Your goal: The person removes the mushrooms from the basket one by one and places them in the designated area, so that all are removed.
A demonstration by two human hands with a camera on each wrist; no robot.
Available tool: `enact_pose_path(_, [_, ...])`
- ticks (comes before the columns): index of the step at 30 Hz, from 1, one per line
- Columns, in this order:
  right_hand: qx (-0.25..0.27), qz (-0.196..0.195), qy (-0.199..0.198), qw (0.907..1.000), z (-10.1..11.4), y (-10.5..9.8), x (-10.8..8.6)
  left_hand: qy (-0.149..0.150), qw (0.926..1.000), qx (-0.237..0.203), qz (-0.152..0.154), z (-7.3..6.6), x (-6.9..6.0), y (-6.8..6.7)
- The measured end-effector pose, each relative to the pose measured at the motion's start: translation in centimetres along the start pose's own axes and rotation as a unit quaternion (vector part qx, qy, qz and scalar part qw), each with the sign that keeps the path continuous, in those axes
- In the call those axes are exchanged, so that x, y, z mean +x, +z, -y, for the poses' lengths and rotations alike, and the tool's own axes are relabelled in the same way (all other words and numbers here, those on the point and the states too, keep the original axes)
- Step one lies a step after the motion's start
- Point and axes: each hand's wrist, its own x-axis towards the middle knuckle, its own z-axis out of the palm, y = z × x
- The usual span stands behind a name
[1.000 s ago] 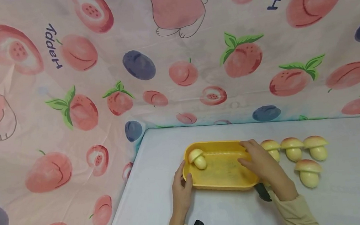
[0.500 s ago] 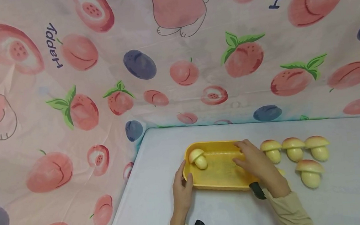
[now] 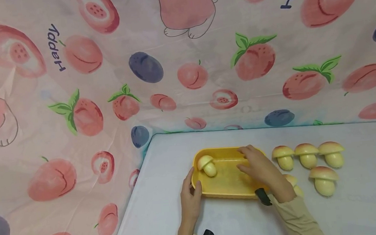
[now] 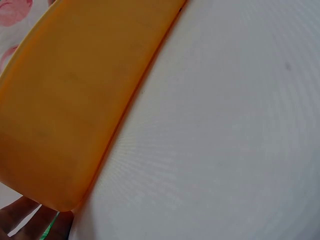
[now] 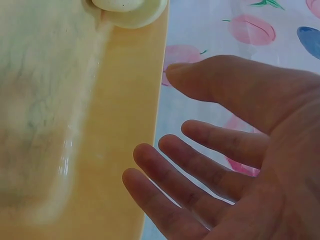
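Note:
A yellow rectangular tray [image 3: 228, 194] lies on the white table, with one toy mushroom [image 3: 208, 166] at its left end. My left hand [image 3: 190, 199] holds the tray's near left corner, thumb on one side and fingers along the end wall. Those fingers [image 4: 37, 220] show only partly in the left wrist view. Over the tray's right half hovers my right hand [image 3: 261, 169], its fingers loosely spread. Nothing is in it; the right wrist view shows the thumb [image 5: 215, 80] and fingers apart beside the tray's far wall.
Right of the tray, three toy mushrooms [image 3: 306, 155] stand in a row. Another mushroom [image 3: 324, 181] is in front of them, and one more [image 3: 292, 185] is partly hidden by my right forearm. A fruit-printed cloth [image 3: 193, 105] hangs behind and at the left.
My right hand has moved left over the tray, uncovering more of the mushrooms beside its right end. The left hand, tray and mushroom inside have stayed put.

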Motion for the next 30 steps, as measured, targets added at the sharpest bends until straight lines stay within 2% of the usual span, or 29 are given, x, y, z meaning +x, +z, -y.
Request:
enact_pose_path(3, [0.003,0.002,-0.009,1.0000,0.1,0.2,0.3,-0.002,1.0000,0.000,0.000,0.0,0.0,0.0])
enact_pose_path(14, [0.011,0.023,0.007,0.9996,0.6,1.0,1.1,0.003,1.0000,-0.001,-0.004,-0.2,-0.1,0.0])
enact_pose_path(30, [0.023,0.027,-0.025,0.9991,1.2,1.7,2.0,0.000,1.0000,0.003,-0.001,-0.3,0.0,0.0])
